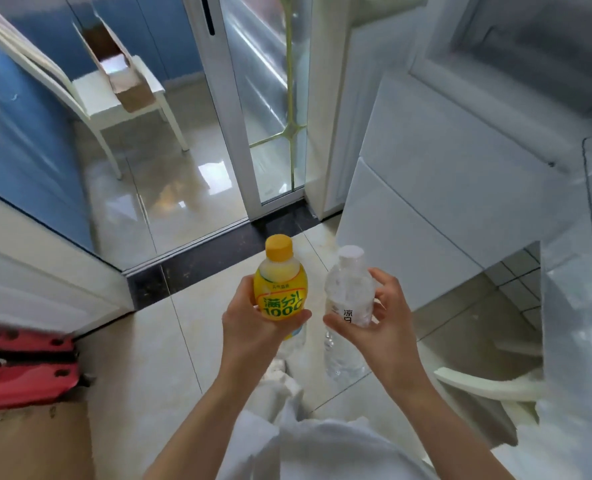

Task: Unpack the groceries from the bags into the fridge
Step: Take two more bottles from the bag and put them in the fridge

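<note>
My left hand grips a yellow juice bottle with a yellow cap, held upright low in the middle of the view. Right beside it, my right hand holds a clear water bottle with a white cap and a white label. The two bottles are close together but apart. The white fridge stands to the right, its lower drawer fronts shut and an open compartment above at the top right, blurred.
A white chair with a cardboard box on it stands at the far left. A glass sliding door is straight ahead. Red crates and a cardboard surface lie at the lower left. The floor is glossy beige tile.
</note>
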